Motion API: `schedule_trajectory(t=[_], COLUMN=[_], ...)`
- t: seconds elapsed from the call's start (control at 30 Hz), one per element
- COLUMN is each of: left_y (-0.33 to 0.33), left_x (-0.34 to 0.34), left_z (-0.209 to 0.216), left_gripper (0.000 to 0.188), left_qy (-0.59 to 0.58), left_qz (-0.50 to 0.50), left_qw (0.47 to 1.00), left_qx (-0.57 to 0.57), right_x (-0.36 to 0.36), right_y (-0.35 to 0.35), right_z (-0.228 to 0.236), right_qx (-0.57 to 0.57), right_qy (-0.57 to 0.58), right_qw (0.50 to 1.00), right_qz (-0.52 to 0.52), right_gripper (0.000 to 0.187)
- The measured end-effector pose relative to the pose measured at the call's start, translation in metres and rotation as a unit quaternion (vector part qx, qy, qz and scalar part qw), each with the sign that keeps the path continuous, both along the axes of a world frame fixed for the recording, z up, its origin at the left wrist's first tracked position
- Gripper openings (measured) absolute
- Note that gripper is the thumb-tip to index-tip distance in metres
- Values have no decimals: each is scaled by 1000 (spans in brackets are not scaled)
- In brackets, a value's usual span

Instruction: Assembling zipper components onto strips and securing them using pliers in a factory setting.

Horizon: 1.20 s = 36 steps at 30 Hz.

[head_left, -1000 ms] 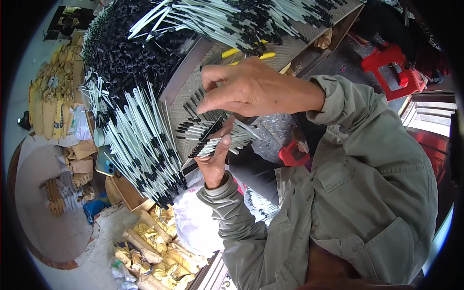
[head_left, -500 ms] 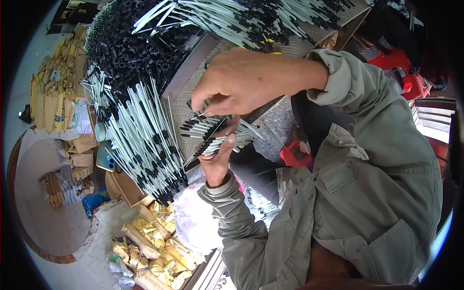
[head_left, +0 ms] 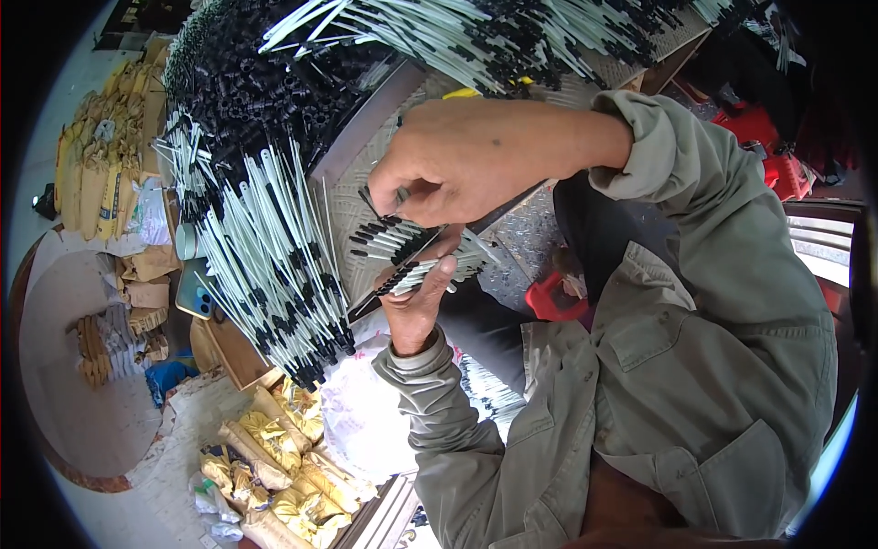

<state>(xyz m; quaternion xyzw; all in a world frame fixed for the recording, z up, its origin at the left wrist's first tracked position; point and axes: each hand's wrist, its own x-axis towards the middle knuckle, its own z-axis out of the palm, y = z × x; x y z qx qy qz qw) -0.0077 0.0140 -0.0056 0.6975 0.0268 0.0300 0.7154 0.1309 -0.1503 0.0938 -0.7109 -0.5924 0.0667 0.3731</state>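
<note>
My left hand is closed around a fanned bundle of thin pale rods with black ends, the thumb lying across them. Just above it my right hand is curled, with thumb and fingers pinched together over the black ends. Small dark pieces show between those fingers; their exact kind is too small to make out. To the left of both hands stands a thick spread of similar pale rods with black parts. Beyond it lies a large heap of short black tubular pieces.
More pale rods with black ends lie at the far side of a patterned metal work surface. A phone lies left of the standing rods. Yellow-wrapped bundles lie at lower left, and a red plastic object is below the work surface.
My right hand has shifted slightly down over the bundle, its fingers still pinched. The left hand keeps its hold. The whole view has moved a little.
</note>
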Motion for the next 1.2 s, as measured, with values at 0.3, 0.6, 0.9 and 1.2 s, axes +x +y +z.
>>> schedule_trajectory(t=[0.3, 0.6, 0.9, 1.2], left_y=[0, 3, -2, 0], left_x=[2, 1, 2, 0], left_z=[7, 7, 10, 11], left_gripper=[25, 24, 25, 24], left_qy=[-13, -11, -28, 3], left_qz=[-37, -40, -30, -25], left_qw=[999, 999, 999, 999], left_qx=[-17, -19, -8, 25], right_x=[2, 0, -12, -11], right_y=[6, 8, 10, 16], right_z=[-17, -12, -9, -4], right_qx=[47, 51, 56, 32], right_qy=[161, 130, 58, 29], right_qw=[984, 988, 997, 999], right_qz=[50, 64, -19, -5], right_gripper=[20, 19, 9, 16])
